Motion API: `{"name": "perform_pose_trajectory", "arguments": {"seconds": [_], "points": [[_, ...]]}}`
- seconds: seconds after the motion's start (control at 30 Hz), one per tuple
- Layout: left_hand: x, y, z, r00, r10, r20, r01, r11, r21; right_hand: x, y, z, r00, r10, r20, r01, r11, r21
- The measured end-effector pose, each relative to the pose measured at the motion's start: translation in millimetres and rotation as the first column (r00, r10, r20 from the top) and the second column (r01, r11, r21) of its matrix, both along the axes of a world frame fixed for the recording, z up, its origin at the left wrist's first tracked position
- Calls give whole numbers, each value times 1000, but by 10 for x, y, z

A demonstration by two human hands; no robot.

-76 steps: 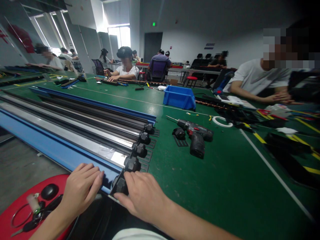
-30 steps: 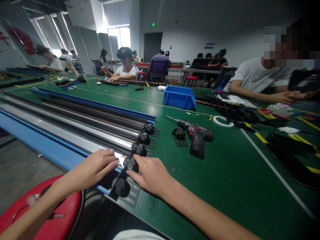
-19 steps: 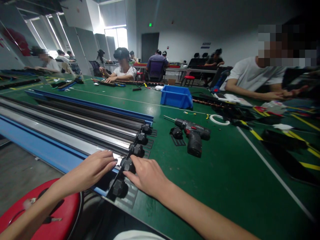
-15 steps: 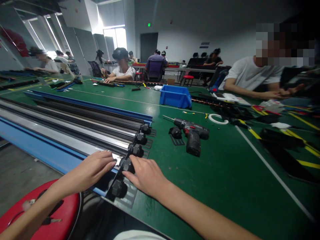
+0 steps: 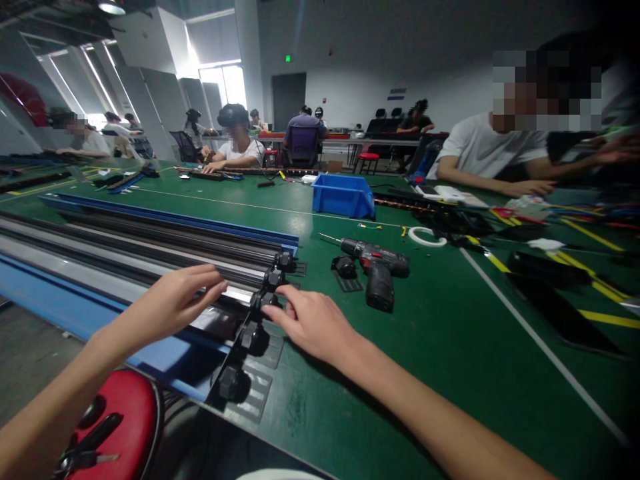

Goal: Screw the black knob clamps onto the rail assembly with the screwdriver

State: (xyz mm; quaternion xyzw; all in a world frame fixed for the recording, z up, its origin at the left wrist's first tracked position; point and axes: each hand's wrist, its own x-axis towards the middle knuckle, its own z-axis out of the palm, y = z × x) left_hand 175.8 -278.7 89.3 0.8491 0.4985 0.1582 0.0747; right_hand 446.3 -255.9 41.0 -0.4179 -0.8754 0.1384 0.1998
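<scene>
My right hand (image 5: 320, 323) has its thumb and index finger pinched at the side of a black hexagonal knob (image 5: 269, 301), one in a row along the right end of the long profiles. My left hand (image 5: 187, 293) is over the silver and black profiles (image 5: 110, 270), its fingers lightly bent and its thumb apart, with nothing visible in it. Two more black knobs, a middle one (image 5: 254, 339) and a front one (image 5: 234, 385), sit nearer to me, beside flat slotted plates (image 5: 257, 398). A blue channel (image 5: 170, 363) runs under the profiles' near side.
A cordless drill (image 5: 380, 263) lies on the green table (image 5: 425, 347) beside a loose black knob (image 5: 346, 267). Behind it are a blue bin (image 5: 343, 195) and a white ring (image 5: 427, 236). A red stool (image 5: 127, 420) stands below left. Co-workers sit across the table.
My right hand has moved from the second knob from the front to the third. My left hand has lifted off the profile end, up and left. The view has shifted slightly.
</scene>
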Motion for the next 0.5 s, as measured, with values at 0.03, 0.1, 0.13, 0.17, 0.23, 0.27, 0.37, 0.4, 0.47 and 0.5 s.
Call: {"name": "perform_pose_trajectory", "arguments": {"seconds": [0.03, 0.1, 0.13, 0.17, 0.23, 0.27, 0.37, 0.4, 0.47, 0.5], "points": [[34, 139, 66, 1000, -14, -9, 14, 1000, 27, 44, 71, 1, 999, -36, -7, 36, 999, 1], [127, 476, 151, 999, -49, -22, 51, 995, 82, 115, 204, -48, 997, -82, -14, 82, 997, -4], [176, 668, 161, 998, -63, -21, 65, 990, 124, 141, 262, -91, 995, -94, -17, 94, 996, -6], [220, 871, 148, 997, -72, -24, 75, 985, 157, 161, 315, -139, 994, -104, -17, 104, 995, -5], [275, 1284, 50, 995, -87, -52, 96, 975, 201, 191, 412, -232, 993, -116, -11, 116, 993, 8], [283, 1482, -31, 995, -67, -72, 82, 971, 222, 202, 460, -270, 993, -116, -7, 116, 993, 17], [243, 1960, -334, 991, 37, -132, -4, 971, 240, 230, 628, -337, 993, -113, -19, 114, 992, 53], [220, 2062, -431, 989, 67, -135, -33, 970, 239, 237, 691, -349, 992, -120, -34, 122, 990, 64], [182, 2173, -577, 989, 115, -91, -90, 967, 237, 244, 817, -372, 988, -138, -76, 143, 987, 79], [172, 2185, -615, 991, 127, -50, -111, 964, 242, 242, 873, -385, 985, -141, -99, 150, 985, 83]]}}
